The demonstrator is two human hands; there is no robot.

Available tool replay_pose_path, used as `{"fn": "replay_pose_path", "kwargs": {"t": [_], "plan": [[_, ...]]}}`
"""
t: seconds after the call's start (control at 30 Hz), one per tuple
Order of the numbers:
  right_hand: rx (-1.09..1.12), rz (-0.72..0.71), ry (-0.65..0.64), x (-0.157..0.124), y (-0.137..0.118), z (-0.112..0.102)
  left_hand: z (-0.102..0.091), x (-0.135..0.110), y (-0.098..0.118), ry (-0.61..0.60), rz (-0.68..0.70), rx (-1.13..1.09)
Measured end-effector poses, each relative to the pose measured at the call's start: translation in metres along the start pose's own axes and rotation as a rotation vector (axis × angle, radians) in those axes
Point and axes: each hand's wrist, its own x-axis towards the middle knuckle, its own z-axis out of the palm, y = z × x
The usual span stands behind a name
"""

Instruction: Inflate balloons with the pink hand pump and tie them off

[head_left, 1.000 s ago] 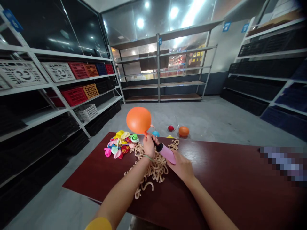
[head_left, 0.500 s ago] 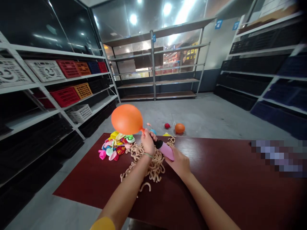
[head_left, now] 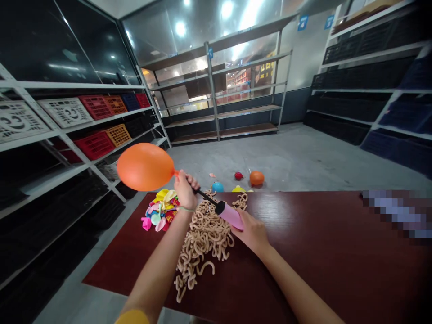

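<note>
left hand (head_left: 185, 191): closed tight on the neck of the orange balloon (head_left: 145, 167), held up over the table's far edge | right hand (head_left: 251, 232): wrapped on pink hand pump (head_left: 231, 216) | risk: a looser left grip could let the neck slip and the balloon deflate

Blue wall signs (head_left: 303, 23), digits too blurred

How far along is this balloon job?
Done: an orange balloon, a blue balloon and a red balloon lie blown up on the floor. In hand: the left hand grips another orange balloon on a pink pump, held by the right hand. Left: flat balloons heaped on the table.
</note>
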Motion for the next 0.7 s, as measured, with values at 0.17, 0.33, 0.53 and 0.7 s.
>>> {"fn": "replay_pose_path", "kwargs": {"t": [0.17, 0.33, 0.53, 0.7], "plan": [[-0.021, 0.054, 0.021, -0.003, 0.007, 0.002, 0.009, -0.045, -0.065, -0.116, -0.150, 0.060], [-0.002, 0.028, 0.005, -0.004, 0.003, -0.003, 0.004, -0.040, -0.048, -0.098, -0.149, 0.089], [0.132, -0.019, -0.017, -0.001, 0.001, -0.001, 0.017, -0.010, 0.032, -0.077, 0.084, 0.023], [0.122, 0.036, -0.035, 0.001, 0.007, 0.004, 0.011, -0.019, -0.009, -0.042, 0.005, -0.002]]}}
